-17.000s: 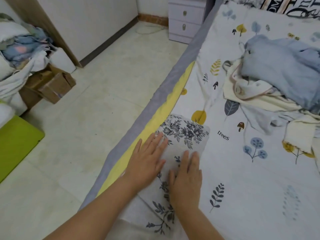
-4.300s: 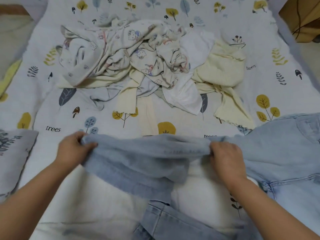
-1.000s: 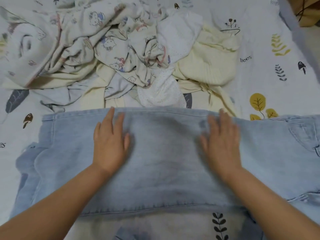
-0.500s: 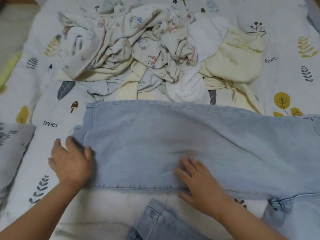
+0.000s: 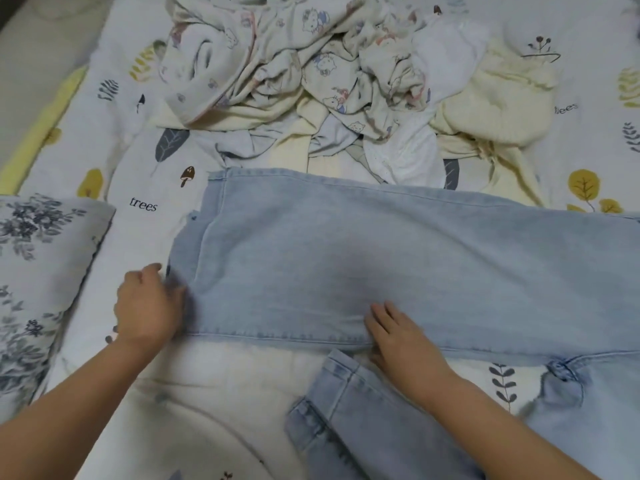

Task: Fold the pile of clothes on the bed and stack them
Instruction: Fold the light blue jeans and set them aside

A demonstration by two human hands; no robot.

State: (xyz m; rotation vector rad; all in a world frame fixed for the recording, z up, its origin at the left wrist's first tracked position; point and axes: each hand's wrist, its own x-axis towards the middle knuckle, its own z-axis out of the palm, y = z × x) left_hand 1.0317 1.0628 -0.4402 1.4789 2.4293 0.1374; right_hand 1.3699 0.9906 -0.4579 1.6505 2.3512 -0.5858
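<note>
Where denim ends: left hand (image 5: 147, 306).

From where I watch, the jeans (image 5: 398, 265) span the middle of the bed sheet (image 5: 138, 174) from left of centre to its right edge, with my left hand (image 5: 147, 306) at their left end and my right hand (image 5: 398, 336) on their near hem. The pile of clothes (image 5: 329, 84) blocks the far middle, touching the jeans' far edge. Bare sheet lies between the jeans and the floral pillow (image 5: 38, 271) at the left edge, and along the near edge left of the loose denim leg (image 5: 363, 420).
</note>
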